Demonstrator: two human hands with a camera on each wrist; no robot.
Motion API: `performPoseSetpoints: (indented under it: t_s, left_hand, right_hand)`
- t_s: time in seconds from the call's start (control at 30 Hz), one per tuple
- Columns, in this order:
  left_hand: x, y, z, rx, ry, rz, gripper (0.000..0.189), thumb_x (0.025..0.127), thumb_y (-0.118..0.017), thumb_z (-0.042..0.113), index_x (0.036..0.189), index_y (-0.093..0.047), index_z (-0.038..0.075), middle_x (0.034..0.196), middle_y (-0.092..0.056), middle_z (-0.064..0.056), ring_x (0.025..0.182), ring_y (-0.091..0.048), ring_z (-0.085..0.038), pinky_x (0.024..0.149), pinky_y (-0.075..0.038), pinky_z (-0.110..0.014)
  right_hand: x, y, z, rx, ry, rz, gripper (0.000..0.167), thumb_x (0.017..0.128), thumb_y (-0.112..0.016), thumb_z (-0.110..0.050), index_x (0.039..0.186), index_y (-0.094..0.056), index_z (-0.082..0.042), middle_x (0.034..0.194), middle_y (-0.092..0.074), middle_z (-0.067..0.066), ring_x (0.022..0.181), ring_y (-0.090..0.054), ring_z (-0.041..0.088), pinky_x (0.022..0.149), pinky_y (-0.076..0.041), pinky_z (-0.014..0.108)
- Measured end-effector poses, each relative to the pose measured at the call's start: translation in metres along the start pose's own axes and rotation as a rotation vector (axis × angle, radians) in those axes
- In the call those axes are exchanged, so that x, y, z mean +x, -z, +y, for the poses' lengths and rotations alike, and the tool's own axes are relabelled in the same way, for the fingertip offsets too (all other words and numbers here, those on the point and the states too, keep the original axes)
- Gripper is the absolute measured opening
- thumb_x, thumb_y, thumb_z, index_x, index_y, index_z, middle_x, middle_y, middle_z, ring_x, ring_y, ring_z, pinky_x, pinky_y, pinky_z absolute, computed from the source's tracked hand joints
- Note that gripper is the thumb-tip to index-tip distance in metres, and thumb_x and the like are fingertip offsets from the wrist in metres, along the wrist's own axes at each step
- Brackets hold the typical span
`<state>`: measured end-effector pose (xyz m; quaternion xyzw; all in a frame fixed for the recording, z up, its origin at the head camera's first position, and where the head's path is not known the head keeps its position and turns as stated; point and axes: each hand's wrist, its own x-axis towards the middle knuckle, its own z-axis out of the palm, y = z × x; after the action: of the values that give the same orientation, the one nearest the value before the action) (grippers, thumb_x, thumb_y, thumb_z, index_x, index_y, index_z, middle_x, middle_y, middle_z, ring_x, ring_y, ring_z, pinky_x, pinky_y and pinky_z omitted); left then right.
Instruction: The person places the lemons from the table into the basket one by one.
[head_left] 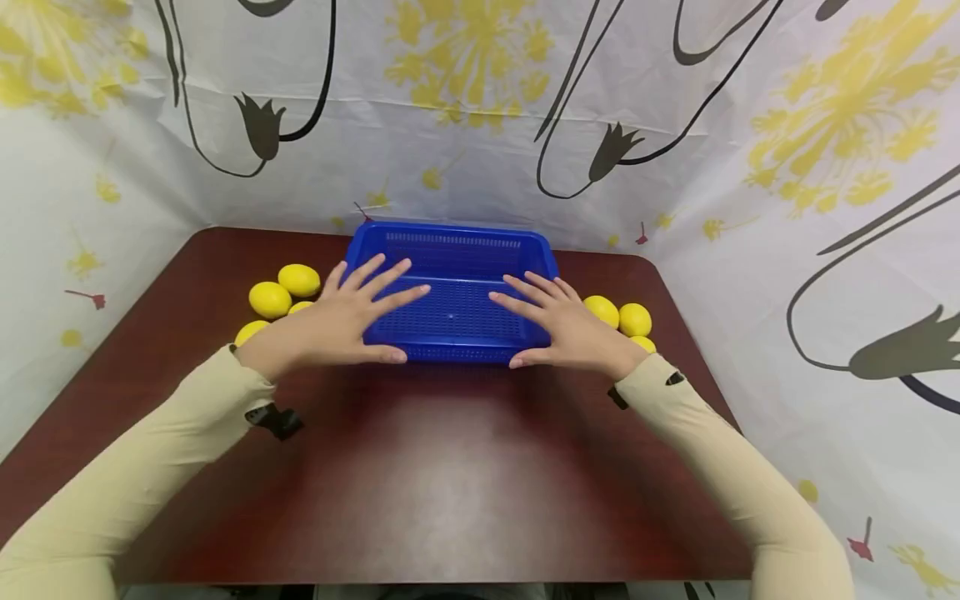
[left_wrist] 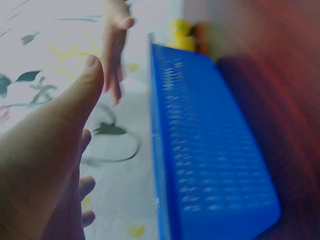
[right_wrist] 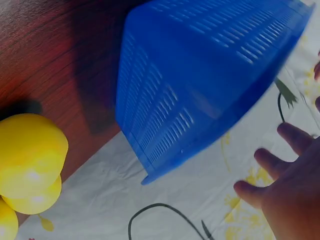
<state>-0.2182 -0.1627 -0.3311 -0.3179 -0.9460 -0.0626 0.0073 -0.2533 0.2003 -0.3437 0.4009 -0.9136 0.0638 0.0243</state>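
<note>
A blue plastic basket [head_left: 450, 313] with slotted walls stands at the back of the table. My left hand [head_left: 337, 323] spreads its fingers above the basket's left side, holding nothing. Over the right side hovers my right hand [head_left: 576, 332], fingers also spread and holding nothing. In the left wrist view, a gap shows between the hand [left_wrist: 47, 145] and the basket wall [left_wrist: 215, 135]. The right wrist view likewise shows the fingers apart from the basket [right_wrist: 200, 75]. Several yellow lemons [head_left: 270, 300] lie left of the basket, some partly hidden by the left hand and forearm.
More lemons [head_left: 635, 320] sit to the right of the basket, beside the right hand. The dark red table [head_left: 442, 483] extends in front of the basket. Patterned white cloth [head_left: 480, 167] hangs close behind the table and along both sides.
</note>
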Motion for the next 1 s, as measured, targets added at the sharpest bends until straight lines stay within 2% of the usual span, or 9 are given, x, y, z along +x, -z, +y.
performPoseSetpoints:
  t_s: [0.17, 0.3, 0.5, 0.63, 0.8, 1.0]
  left_hand:
    - [-0.018, 0.009, -0.018, -0.032, 0.088, 0.068, 0.090, 0.085, -0.060, 0.068, 0.157, -0.014, 0.043, 0.169, -0.008, -0.001, 0.156, -0.005, -0.037, 0.115, -0.005, -0.074]
    - [-0.034, 0.013, -0.033, -0.043, 0.178, 0.111, 0.088, 0.087, -0.065, 0.061, 0.158, -0.020, 0.034, 0.167, -0.019, -0.004, 0.154, -0.015, -0.037, 0.117, -0.010, -0.070]
    - [-0.051, 0.013, -0.052, -0.016, 0.245, 0.189, 0.080, 0.087, -0.073, 0.045, 0.154, -0.036, 0.020, 0.158, -0.037, -0.015, 0.146, -0.031, -0.040, 0.117, -0.022, -0.062]
    - [-0.061, 0.008, -0.064, -0.005, 0.288, 0.228, 0.075, 0.085, -0.077, 0.037, 0.149, -0.045, 0.012, 0.152, -0.046, -0.019, 0.138, -0.040, -0.043, 0.114, -0.029, -0.060]
    - [-0.073, 0.000, -0.078, -0.005, 0.361, 0.233, 0.076, 0.082, -0.080, 0.033, 0.146, -0.047, 0.008, 0.147, -0.049, -0.021, 0.130, -0.045, -0.045, 0.107, -0.038, -0.061]
    - [-0.088, -0.012, -0.093, -0.056, 0.468, 0.176, 0.074, 0.083, -0.079, 0.033, 0.146, -0.047, 0.008, 0.148, -0.048, -0.021, 0.129, -0.044, -0.045, 0.103, -0.040, -0.063]
  right_hand:
    - [-0.005, 0.003, 0.003, 0.002, 0.045, 0.085, 0.090, 0.079, -0.073, -0.060, 0.155, -0.031, -0.034, 0.161, -0.035, -0.001, 0.149, -0.032, 0.028, 0.121, -0.024, 0.055]
    - [-0.012, 0.001, 0.003, 0.009, 0.050, 0.133, 0.078, 0.080, -0.077, -0.050, 0.147, -0.048, -0.024, 0.149, -0.054, 0.003, 0.138, -0.049, 0.027, 0.116, -0.035, 0.050]
    - [-0.029, -0.004, 0.007, 0.017, 0.008, 0.228, 0.062, 0.079, -0.082, -0.037, 0.135, -0.063, -0.018, 0.131, -0.068, 0.006, 0.121, -0.062, 0.027, 0.105, -0.046, 0.047]
    - [-0.033, -0.008, 0.009, -0.003, 0.030, 0.284, 0.054, 0.078, -0.083, -0.032, 0.127, -0.068, -0.014, 0.121, -0.072, 0.008, 0.112, -0.067, 0.027, 0.098, -0.051, 0.046]
    - [-0.035, -0.013, 0.012, 0.006, 0.054, 0.323, 0.045, 0.079, -0.083, -0.026, 0.120, -0.072, -0.013, 0.111, -0.076, 0.007, 0.102, -0.071, 0.025, 0.091, -0.055, 0.044]
    - [-0.032, -0.022, 0.010, 0.027, 0.069, 0.354, 0.036, 0.078, -0.084, -0.021, 0.113, -0.076, -0.012, 0.103, -0.078, 0.006, 0.094, -0.073, 0.023, 0.082, -0.058, 0.040]
